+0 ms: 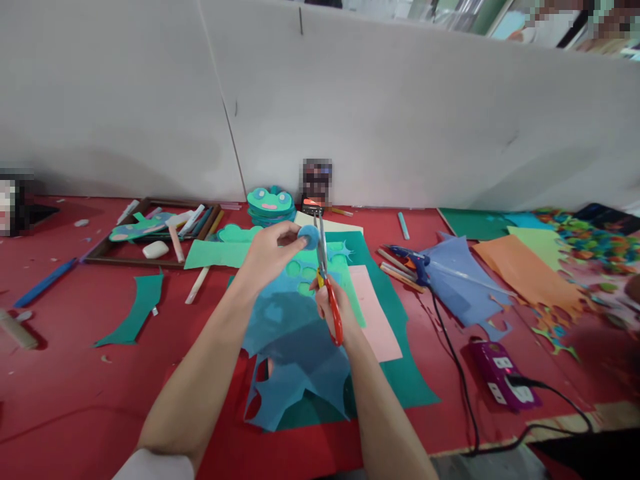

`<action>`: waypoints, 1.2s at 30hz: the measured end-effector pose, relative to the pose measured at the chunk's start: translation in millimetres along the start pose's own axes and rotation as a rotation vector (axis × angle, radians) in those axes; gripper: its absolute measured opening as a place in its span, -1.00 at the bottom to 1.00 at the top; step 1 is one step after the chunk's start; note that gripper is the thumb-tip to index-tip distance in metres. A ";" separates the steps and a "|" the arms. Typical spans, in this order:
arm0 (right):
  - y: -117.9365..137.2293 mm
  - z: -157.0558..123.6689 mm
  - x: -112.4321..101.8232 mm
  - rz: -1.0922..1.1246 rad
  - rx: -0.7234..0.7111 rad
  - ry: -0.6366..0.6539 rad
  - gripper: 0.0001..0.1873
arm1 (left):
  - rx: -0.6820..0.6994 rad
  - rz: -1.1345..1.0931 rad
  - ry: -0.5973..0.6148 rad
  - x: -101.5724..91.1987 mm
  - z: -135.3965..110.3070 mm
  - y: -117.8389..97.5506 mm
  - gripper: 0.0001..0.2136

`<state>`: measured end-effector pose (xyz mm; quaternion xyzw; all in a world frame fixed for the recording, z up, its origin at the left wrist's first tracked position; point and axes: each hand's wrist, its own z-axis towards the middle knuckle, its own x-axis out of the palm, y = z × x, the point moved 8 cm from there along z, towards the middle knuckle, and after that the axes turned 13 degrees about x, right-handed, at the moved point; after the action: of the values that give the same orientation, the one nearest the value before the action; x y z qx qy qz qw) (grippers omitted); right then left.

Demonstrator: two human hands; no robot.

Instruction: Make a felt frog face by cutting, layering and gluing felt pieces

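Between the thumb and fingers of my left hand (274,248) is a small blue felt circle (308,236). My right hand (334,304) is wrapped round the red and yellow handles of a pair of scissors (323,250), whose blades point away from me beside the circle's right edge. Below both hands lie blue felt sheets (300,323) with rounded cutouts, over a larger dark green sheet (410,373). A light green sheet (354,293) with round holes and a pink sheet (376,320) also lie there.
Behind stand stacked green frog faces (271,203) and a propped phone (317,183). To the left is a brown tray (135,257) of markers. On the right, a blue glue gun (417,261) has a cord near a purple power strip (503,375); orange felt (525,263) lies beyond.
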<state>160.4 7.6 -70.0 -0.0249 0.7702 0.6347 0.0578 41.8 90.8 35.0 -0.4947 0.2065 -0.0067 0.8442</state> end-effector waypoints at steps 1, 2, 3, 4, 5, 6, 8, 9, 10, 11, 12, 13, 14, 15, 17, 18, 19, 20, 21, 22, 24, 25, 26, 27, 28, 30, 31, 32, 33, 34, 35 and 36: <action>-0.3 0.1 -0.2 0.003 -0.001 0.000 -0.47 | 0.000 0.000 -0.008 -0.8 0.0 0.0 -0.90; -0.6 0.2 -0.3 0.004 -0.002 0.000 -0.48 | 0.000 0.001 -0.014 -1.5 -0.1 0.1 -0.90; -1.0 0.2 -0.4 0.003 -0.002 0.000 -0.48 | 0.000 0.003 -0.019 -2.0 -0.1 0.2 -0.89; -1.4 0.3 -0.4 0.002 -0.001 0.000 -0.48 | 0.000 0.003 -0.019 -2.2 -0.2 0.3 -0.89; -1.7 0.3 -0.3 0.000 0.001 0.000 -0.48 | 0.000 0.003 -0.015 -2.0 -0.3 0.4 -0.89; -1.9 0.2 -0.1 0.000 0.001 0.001 -0.48 | 0.001 0.001 -0.009 -1.5 -0.3 0.5 -0.89; -2.0 -0.1 0.0 0.004 0.003 0.003 -0.48 | 0.004 -0.005 0.002 0.0 -0.4 0.5 -0.90; -2.1 -0.2 0.1 0.008 0.004 0.006 -0.47 | 0.006 -0.007 0.005 0.6 -0.4 0.5 -0.90; -2.0 -0.4 0.1 0.013 0.004 0.008 -0.47 | 0.007 -0.008 0.009 1.3 -0.3 0.5 -0.90; -2.0 -0.5 0.2 0.018 0.006 0.011 -0.47 | 0.012 -0.009 0.011 1.8 -0.3 0.2 -0.90; -2.0 -0.5 0.1 0.023 0.007 0.012 -0.47 | 0.017 -0.009 0.015 2.3 -0.2 -0.1 -0.90; -2.0 -0.6 0.0 0.030 0.008 0.012 -0.46 | 0.020 -0.007 0.019 2.7 -0.2 -0.3 -0.89; -2.0 -0.6 -0.1 0.036 0.009 0.012 -0.46 | 0.023 -0.004 0.022 3.0 -0.2 -0.4 -0.89; -1.9 -0.5 -0.4 0.042 0.010 0.009 -0.46 | 0.023 -0.001 0.025 3.1 -0.2 -0.5 -0.89; -2.4 -0.1 -0.7 0.053 0.019 0.001 -0.45 | 0.022 0.006 0.024 2.7 -0.1 -0.7 -0.90; -2.8 0.2 -0.8 0.058 0.027 -0.004 -0.45 | 0.022 0.007 0.023 2.6 -0.1 -0.9 -0.90; -3.2 0.5 -0.7 0.062 0.034 -0.007 -0.45 | 0.024 0.006 0.021 2.4 0.1 -1.3 -0.91; -3.4 0.8 -0.7 0.068 0.041 -0.011 -0.45 | 0.026 0.004 0.021 2.3 0.3 -1.7 -0.91; -3.6 1.0 -0.4 0.073 0.048 -0.012 -0.45 | 0.025 0.002 0.022 2.4 0.5 -1.8 -0.90; -3.6 1.1 0.0 0.081 0.055 -0.011 -0.45 | 0.024 0.001 0.022 2.3 0.7 -1.8 -0.90; -3.2 0.9 1.4 0.098 0.068 -0.003 -0.46 | 0.014 0.002 0.021 2.1 0.8 -0.8 -0.90; -2.9 0.6 2.2 0.107 0.075 0.004 -0.46 | 0.010 0.003 0.020 1.9 0.8 -0.2 -0.90; -2.6 0.2 3.0 0.114 0.081 0.011 -0.47 | 0.009 0.004 0.021 1.9 0.7 0.2 -0.91; -2.2 -0.2 3.6 0.118 0.086 0.015 -0.47 | 0.009 0.005 0.022 2.0 0.6 0.5 -0.91; -1.8 -0.5 3.8 0.120 0.088 0.014 -0.47 | 0.012 0.006 0.023 2.1 0.6 0.5 -0.91; -1.3 -0.8 3.1 0.118 0.087 0.002 -0.47 | 0.016 0.009 0.020 2.4 0.4 0.0 -0.91; -1.2 -0.8 2.5 0.115 0.085 -0.006 -0.47 | 0.016 0.011 0.018 2.6 0.4 -0.4 -0.91; -1.2 -0.6 1.9 0.112 0.083 -0.014 -0.47 | 0.015 0.011 0.015 2.7 0.4 -0.9 -0.90; -1.4 -0.3 1.4 0.110 0.082 -0.021 -0.46 | 0.014 0.010 0.013 2.9 0.4 -1.5 -0.90; -1.6 0.0 1.1 0.110 0.082 -0.026 -0.46 | 0.012 0.008 0.012 3.2 0.4 -2.0 -0.90; -1.8 0.2 1.0 0.111 0.082 -0.028 -0.46 | 0.009 0.007 0.011 3.4 0.4 -2.1 -0.90; -1.8 0.4 0.9 0.112 0.082 -0.029 -0.46 | 0.007 0.005 0.012 3.6 0.3 -2.1 -0.91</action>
<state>159.7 7.7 -72.0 0.0300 0.7947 0.6053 0.0344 45.6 89.2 35.7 -0.4912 0.2127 -0.0084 0.8446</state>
